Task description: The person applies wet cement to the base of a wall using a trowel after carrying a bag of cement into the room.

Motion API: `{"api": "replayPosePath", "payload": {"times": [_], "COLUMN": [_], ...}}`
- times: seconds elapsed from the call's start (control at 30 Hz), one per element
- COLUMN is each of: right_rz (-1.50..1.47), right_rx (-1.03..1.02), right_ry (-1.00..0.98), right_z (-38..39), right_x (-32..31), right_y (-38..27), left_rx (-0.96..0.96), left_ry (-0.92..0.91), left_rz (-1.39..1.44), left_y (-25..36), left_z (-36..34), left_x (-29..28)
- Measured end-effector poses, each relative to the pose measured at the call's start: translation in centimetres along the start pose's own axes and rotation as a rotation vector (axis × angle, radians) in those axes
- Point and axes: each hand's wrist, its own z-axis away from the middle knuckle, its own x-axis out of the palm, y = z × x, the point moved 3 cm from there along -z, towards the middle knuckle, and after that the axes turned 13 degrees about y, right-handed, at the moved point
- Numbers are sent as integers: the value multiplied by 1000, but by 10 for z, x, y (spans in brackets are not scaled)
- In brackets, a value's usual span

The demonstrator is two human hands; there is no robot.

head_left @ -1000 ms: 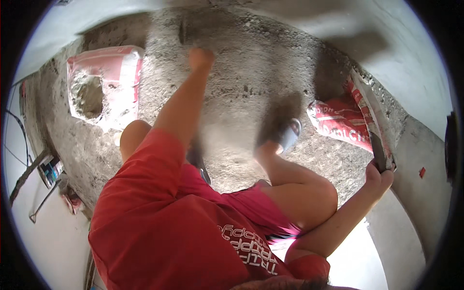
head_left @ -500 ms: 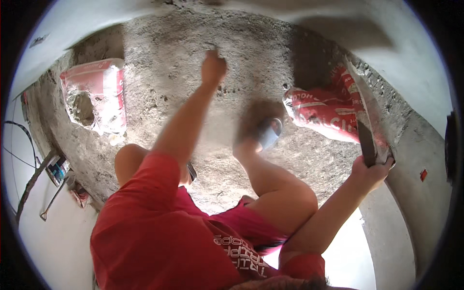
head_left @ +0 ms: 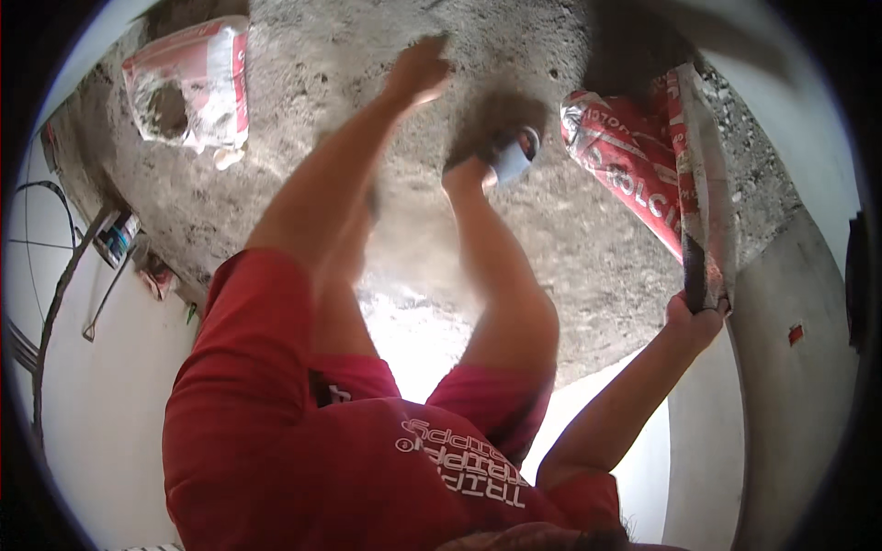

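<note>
Still, the right hand grasps the edge of the red bag, right of the sandal; what the left hand holds, I cannot tell. The legs have straightened from a crouch without the bag being let go.

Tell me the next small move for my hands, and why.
Perhaps firm up the right hand's grip on the red-and-white bag: it seems to hold the near end alone, while the left hand is well away, over the rough floor.
</note>
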Motion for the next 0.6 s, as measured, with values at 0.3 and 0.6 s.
{"api": "replayPosePath", "payload": {"times": [0.3,0.6], "right_rz": [822,358], "right_rx": [-1464,-195], "right_ry": [-749,-224], "right_z": [-138,-213], "right_x": [-148,-223], "right_y": [-102,-93], "left_rx": [-492,-330], "left_ry": [-429,-289], "left_rz": [-298,-237], "left_y": [-227,-8], "left_z": [368,472], "left_x": [-50,-110]}}
